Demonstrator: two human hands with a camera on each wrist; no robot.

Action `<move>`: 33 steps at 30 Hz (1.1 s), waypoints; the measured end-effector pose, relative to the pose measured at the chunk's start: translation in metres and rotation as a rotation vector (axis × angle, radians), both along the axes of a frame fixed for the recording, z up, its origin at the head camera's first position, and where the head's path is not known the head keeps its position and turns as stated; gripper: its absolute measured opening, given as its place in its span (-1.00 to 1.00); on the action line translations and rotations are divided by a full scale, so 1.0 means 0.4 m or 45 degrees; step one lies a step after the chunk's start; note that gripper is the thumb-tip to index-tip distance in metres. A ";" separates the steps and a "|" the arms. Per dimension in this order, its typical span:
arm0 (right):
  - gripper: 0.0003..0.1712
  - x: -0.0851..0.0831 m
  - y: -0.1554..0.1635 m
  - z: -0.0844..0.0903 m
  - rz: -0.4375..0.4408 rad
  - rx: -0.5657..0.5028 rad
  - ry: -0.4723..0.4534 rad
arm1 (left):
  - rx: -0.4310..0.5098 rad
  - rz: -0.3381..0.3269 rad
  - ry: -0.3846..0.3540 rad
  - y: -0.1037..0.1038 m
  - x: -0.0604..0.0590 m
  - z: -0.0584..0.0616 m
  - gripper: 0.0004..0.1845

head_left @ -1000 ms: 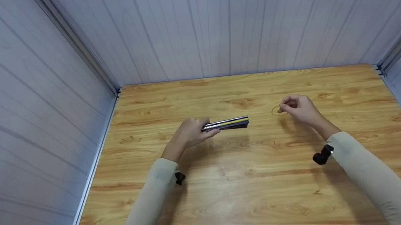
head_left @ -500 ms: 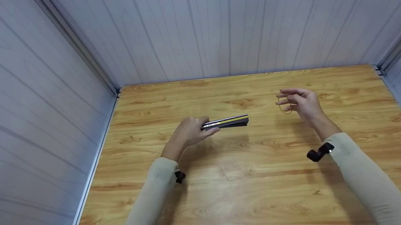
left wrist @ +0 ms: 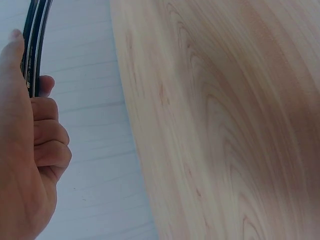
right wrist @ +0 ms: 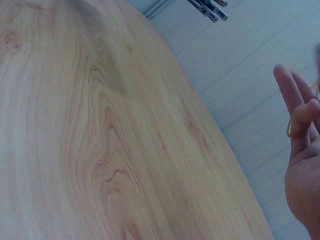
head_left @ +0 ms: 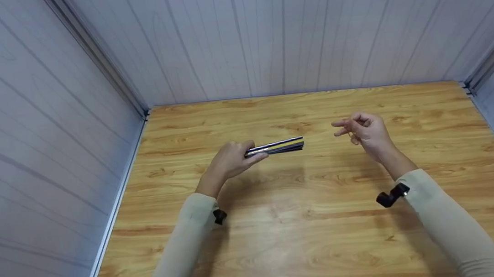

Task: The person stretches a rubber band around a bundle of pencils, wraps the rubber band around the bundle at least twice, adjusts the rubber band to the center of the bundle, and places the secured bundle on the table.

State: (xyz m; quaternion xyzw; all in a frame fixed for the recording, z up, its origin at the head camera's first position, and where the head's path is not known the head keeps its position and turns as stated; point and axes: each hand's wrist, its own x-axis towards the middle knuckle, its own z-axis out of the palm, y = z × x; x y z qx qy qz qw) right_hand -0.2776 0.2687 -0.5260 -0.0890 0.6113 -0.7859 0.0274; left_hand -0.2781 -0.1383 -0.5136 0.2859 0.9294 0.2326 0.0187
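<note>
My left hand (head_left: 228,161) grips one end of a bundle of dark, pencil-like sticks (head_left: 282,146) above the table, with silver and yellow stripes showing. The bundle's free ends point right. In the left wrist view, the curled fingers and thumb hold the dark sticks (left wrist: 36,45), which carry small printed lettering. To the right, my right hand (head_left: 371,137) is raised with some fingers bent and others stretched out leftward. A thin tan rubber band (right wrist: 289,129) is looped about its fingers; part of it is hidden behind them. The two hands are apart.
The wood-grain table (head_left: 276,245) lies beneath both hands. A pale panelled wall (head_left: 258,31) rises along its back edge, with another wall (head_left: 33,156) on the left. A black wrist camera (head_left: 391,196) is strapped at the right sleeve.
My right hand has shifted its fingers: the rubber band, pinched as a loop earlier, now sits about the fingers. My left hand with the bundle has risen slightly in the head view.
</note>
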 end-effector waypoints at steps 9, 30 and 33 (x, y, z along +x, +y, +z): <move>-0.36 0.011 0.001 -0.010 0.171 0.152 0.140 | 0.006 -0.016 0.036 -0.005 -0.009 0.021 -0.48; -0.10 0.018 -0.105 -0.016 0.243 0.124 0.210 | 0.013 -0.081 0.107 0.035 -0.023 0.053 -0.51; -0.08 0.017 -0.121 -0.013 0.243 0.141 0.219 | 0.016 -0.102 0.106 0.047 -0.025 0.057 -0.51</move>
